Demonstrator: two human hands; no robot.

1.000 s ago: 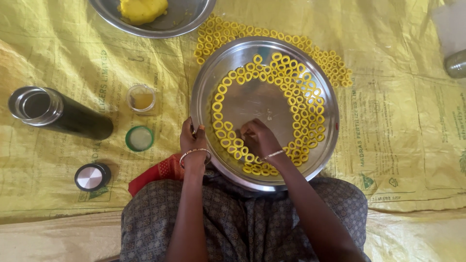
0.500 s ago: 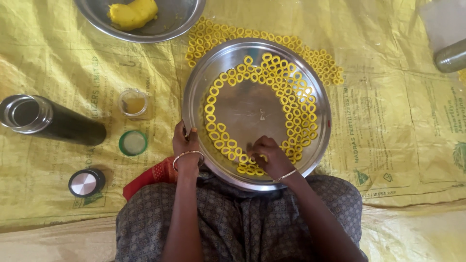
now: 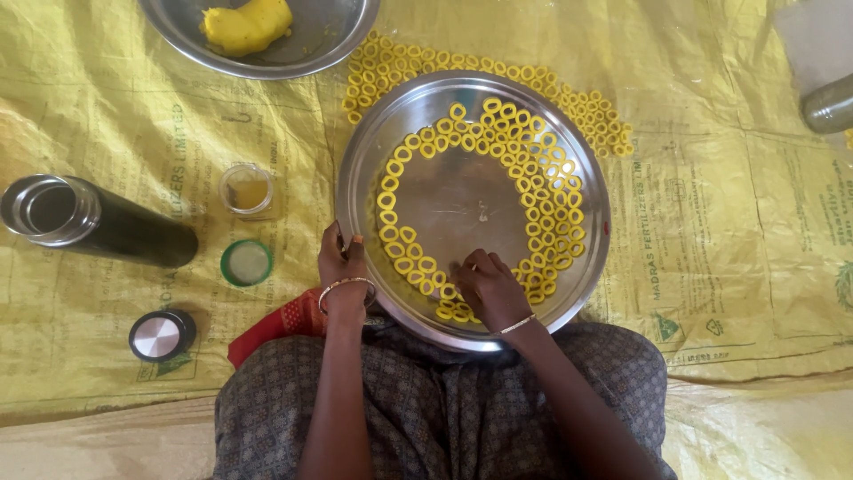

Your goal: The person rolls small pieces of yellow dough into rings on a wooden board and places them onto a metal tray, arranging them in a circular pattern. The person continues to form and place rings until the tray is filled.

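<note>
Dough rings under the right hand's closed grip; left hand clasps the steel tray rim.

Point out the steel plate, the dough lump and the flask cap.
steel plate [image 3: 471, 191]: head view, bare centre of its surface.
dough lump [image 3: 247, 24]: head view, middle of the yellow lump.
flask cap [image 3: 160, 334]: head view, its shiny top face.

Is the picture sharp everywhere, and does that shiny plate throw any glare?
Head view: even, soft daylight with no hard shadows. The round steel plate shows only a dull sheen at its bare centre, no blown-out glare. The yellow dough rings are crisp, as are the left hand on the rim and the right hand among the rings. The top right corner looks slightly soft.
</note>
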